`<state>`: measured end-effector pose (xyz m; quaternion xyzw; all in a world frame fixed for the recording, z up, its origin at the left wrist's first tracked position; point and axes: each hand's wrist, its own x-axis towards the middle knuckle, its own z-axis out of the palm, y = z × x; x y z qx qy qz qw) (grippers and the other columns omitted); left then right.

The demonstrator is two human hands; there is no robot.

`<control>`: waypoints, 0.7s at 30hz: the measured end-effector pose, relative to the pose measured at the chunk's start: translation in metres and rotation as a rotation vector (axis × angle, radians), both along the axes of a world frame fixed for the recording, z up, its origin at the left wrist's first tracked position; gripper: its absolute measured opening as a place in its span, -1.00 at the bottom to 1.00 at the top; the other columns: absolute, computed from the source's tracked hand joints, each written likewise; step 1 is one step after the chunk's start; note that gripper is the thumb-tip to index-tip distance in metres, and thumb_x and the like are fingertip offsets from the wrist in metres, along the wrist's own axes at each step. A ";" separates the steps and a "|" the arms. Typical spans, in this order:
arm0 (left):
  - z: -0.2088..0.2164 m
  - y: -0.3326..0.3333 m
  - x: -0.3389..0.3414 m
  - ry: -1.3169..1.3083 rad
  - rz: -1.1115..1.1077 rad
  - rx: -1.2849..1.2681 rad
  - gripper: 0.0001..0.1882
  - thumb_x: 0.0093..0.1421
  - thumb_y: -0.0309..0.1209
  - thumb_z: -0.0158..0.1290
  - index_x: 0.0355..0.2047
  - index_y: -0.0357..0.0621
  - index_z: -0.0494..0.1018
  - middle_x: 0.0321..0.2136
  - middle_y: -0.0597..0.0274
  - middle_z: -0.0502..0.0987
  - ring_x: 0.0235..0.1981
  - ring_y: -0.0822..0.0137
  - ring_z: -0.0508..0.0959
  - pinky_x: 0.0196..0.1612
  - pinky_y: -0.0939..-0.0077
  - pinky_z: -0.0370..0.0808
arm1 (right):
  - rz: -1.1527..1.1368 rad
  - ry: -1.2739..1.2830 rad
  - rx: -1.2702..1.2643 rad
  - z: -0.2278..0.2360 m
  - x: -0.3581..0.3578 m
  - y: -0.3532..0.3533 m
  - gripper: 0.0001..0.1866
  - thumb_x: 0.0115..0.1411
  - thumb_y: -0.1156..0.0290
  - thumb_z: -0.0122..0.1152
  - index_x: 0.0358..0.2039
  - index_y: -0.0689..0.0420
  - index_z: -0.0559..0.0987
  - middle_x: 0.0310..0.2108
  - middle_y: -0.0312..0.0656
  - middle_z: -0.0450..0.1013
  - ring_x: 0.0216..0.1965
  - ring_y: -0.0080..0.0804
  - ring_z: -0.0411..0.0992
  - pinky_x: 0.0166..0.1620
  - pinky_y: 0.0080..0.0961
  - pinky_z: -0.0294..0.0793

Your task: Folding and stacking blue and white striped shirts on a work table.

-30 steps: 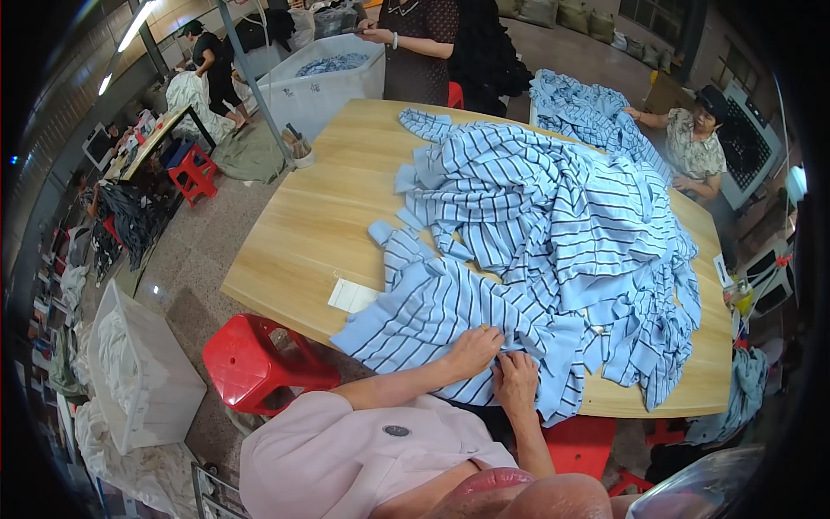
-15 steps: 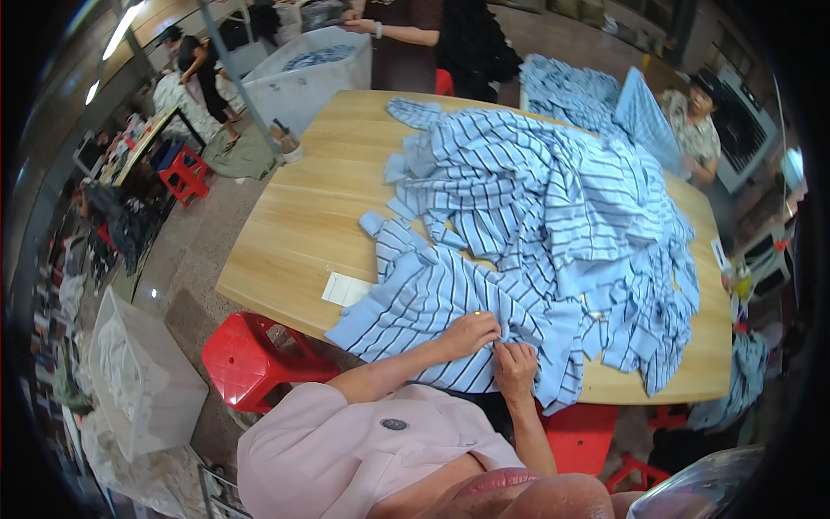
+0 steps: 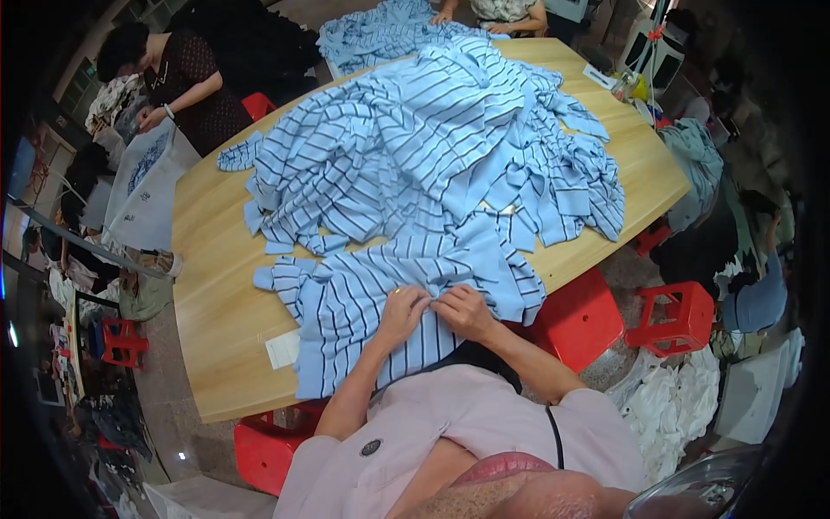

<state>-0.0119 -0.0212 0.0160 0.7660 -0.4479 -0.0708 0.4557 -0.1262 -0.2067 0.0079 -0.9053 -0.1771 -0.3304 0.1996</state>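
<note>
A light blue knit garment with dark stripes (image 3: 363, 303) lies spread at the table's near edge in front of me. My left hand (image 3: 403, 313) is closed, its fingertips pinching the cloth near the garment's middle. Close beside it, my right hand (image 3: 464, 311) also pinches the fabric, fingers bent. A small gathered bit of cloth shows between the two hands; anything smaller there cannot be made out. Just beyond lies a large heap of similar striped garments (image 3: 372, 147), with plain blue cuffs and bands showing.
The wooden table (image 3: 212, 346) carries a white card (image 3: 283, 349) left of the garment. Red stools (image 3: 581, 322) stand at its near side. A co-worker (image 3: 186, 86) stands far left by a white bin (image 3: 143, 195). Another person's hand (image 3: 445, 13) rests near more blue cloth (image 3: 372, 39).
My view has swung right, so the table appears turned. Both hands stay pinched on the striped garment and now sit more level, side by side.
</note>
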 end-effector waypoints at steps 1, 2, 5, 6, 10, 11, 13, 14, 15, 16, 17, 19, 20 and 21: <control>0.002 -0.001 0.002 0.001 -0.009 -0.003 -0.89 0.36 -0.46 0.18 -0.22 -0.26 0.60 -0.27 0.07 0.64 -0.21 0.00 0.59 -0.03 0.17 0.42 | -0.003 0.004 -0.013 0.007 0.002 -0.003 -0.77 0.06 0.43 0.29 -0.24 0.16 0.68 -0.29 -0.24 0.57 -0.23 -0.26 0.55 -0.13 -0.30 0.52; 0.005 0.004 -0.002 -0.033 -0.037 0.046 -0.88 0.38 -0.43 0.17 -0.20 -0.23 0.61 -0.25 0.08 0.66 -0.20 0.01 0.59 -0.04 0.17 0.42 | -0.001 0.008 -0.010 0.005 -0.010 0.007 -0.77 0.06 0.43 0.30 -0.24 0.16 0.68 -0.29 -0.25 0.57 -0.23 -0.26 0.55 -0.12 -0.30 0.52; -0.003 0.011 0.002 -0.032 -0.066 0.051 -0.84 0.36 -0.41 0.20 -0.15 -0.23 0.65 -0.25 0.12 0.68 -0.19 0.04 0.60 -0.02 0.20 0.43 | -0.006 -0.045 -0.052 0.008 0.000 0.006 -0.79 0.05 0.44 0.32 -0.25 0.13 0.67 -0.18 -0.22 0.57 -0.13 -0.25 0.55 -0.05 -0.27 0.53; 0.002 0.014 0.004 -0.030 -0.063 0.050 -0.84 0.36 -0.41 0.20 -0.15 -0.23 0.65 -0.25 0.12 0.68 -0.19 0.04 0.60 -0.02 0.20 0.43 | -0.013 -0.060 -0.049 0.010 -0.003 0.010 -0.80 0.06 0.43 0.33 -0.26 0.12 0.66 -0.13 -0.21 0.57 -0.09 -0.25 0.55 -0.03 -0.25 0.53; 0.004 0.019 0.008 0.129 -0.098 0.066 -0.73 0.23 -0.39 0.35 -0.08 -0.20 0.68 -0.24 0.15 0.72 -0.21 0.12 0.63 0.01 0.24 0.47 | 0.015 0.058 -0.060 0.013 0.002 0.007 -0.85 0.13 0.40 0.29 -0.26 0.06 0.62 -0.06 -0.21 0.57 -0.06 -0.26 0.55 0.01 -0.22 0.49; 0.000 0.018 0.008 0.120 -0.081 0.056 -0.73 0.20 -0.39 0.37 -0.10 -0.20 0.69 -0.26 0.15 0.72 -0.22 0.12 0.63 0.00 0.24 0.47 | 0.021 0.053 -0.061 0.012 0.005 0.005 -0.85 0.13 0.40 0.29 -0.26 0.06 0.62 -0.06 -0.21 0.57 -0.06 -0.26 0.55 0.01 -0.22 0.49; 0.004 0.013 0.002 0.129 -0.044 0.074 -0.75 0.16 -0.40 0.40 -0.15 -0.19 0.71 -0.29 0.16 0.73 -0.26 0.15 0.63 -0.03 0.27 0.47 | 0.026 0.137 -0.048 0.010 0.004 0.000 -0.82 0.14 0.41 0.27 -0.22 0.06 0.62 -0.08 -0.21 0.57 -0.09 -0.26 0.54 -0.01 -0.21 0.47; 0.006 0.011 0.000 0.151 -0.022 0.069 -0.77 0.16 -0.42 0.40 -0.17 -0.18 0.71 -0.30 0.16 0.73 -0.28 0.16 0.63 -0.04 0.29 0.47 | 0.046 0.164 -0.049 0.009 0.004 -0.002 -0.78 0.13 0.41 0.27 -0.18 0.06 0.63 -0.11 -0.21 0.56 -0.11 -0.24 0.54 -0.02 -0.21 0.48; 0.008 0.010 0.000 0.170 0.001 0.062 -0.79 0.15 -0.43 0.40 -0.20 -0.17 0.72 -0.31 0.17 0.73 -0.30 0.18 0.63 -0.05 0.30 0.46 | 0.046 0.165 -0.049 0.009 0.005 -0.006 -0.78 0.13 0.41 0.27 -0.18 0.06 0.63 -0.11 -0.21 0.56 -0.11 -0.24 0.54 -0.02 -0.21 0.48; 0.008 0.008 -0.001 0.171 0.000 0.061 -0.79 0.15 -0.43 0.40 -0.20 -0.17 0.72 -0.31 0.17 0.73 -0.30 0.18 0.63 -0.05 0.30 0.46 | 0.084 0.205 -0.060 0.010 0.006 -0.010 -0.78 0.11 0.46 0.31 -0.19 0.08 0.64 -0.13 -0.21 0.57 -0.12 -0.25 0.56 -0.04 -0.24 0.51; 0.009 0.007 -0.001 0.154 0.003 0.054 -0.81 0.15 -0.45 0.40 -0.22 -0.17 0.72 -0.32 0.18 0.73 -0.31 0.19 0.63 -0.06 0.31 0.46 | 0.122 0.246 -0.070 0.010 0.007 -0.013 -0.77 0.09 0.51 0.35 -0.20 0.09 0.65 -0.15 -0.21 0.59 -0.13 -0.25 0.57 -0.06 -0.27 0.53; 0.009 0.008 -0.003 0.141 0.011 0.047 -0.82 0.14 -0.46 0.40 -0.24 -0.17 0.72 -0.34 0.18 0.73 -0.33 0.20 0.63 -0.06 0.31 0.45 | 0.139 0.238 -0.066 0.008 0.009 -0.015 -0.77 0.09 0.52 0.35 -0.20 0.10 0.65 -0.20 -0.21 0.58 -0.17 -0.24 0.57 -0.11 -0.29 0.55; 0.008 0.009 -0.002 0.150 0.006 0.026 -0.83 0.13 -0.47 0.40 -0.25 -0.17 0.72 -0.36 0.19 0.72 -0.34 0.21 0.63 -0.07 0.30 0.45 | 0.154 0.227 -0.062 0.008 0.010 -0.015 -0.77 0.09 0.53 0.34 -0.20 0.12 0.65 -0.25 -0.20 0.57 -0.21 -0.24 0.57 -0.17 -0.31 0.56; 0.007 0.009 -0.001 0.158 0.010 0.002 -0.84 0.12 -0.49 0.40 -0.27 -0.18 0.72 -0.38 0.19 0.71 -0.34 0.21 0.62 -0.07 0.30 0.45 | 0.167 0.229 -0.066 0.007 0.011 -0.013 -0.77 0.09 0.53 0.34 -0.20 0.12 0.65 -0.25 -0.20 0.57 -0.21 -0.24 0.57 -0.17 -0.31 0.56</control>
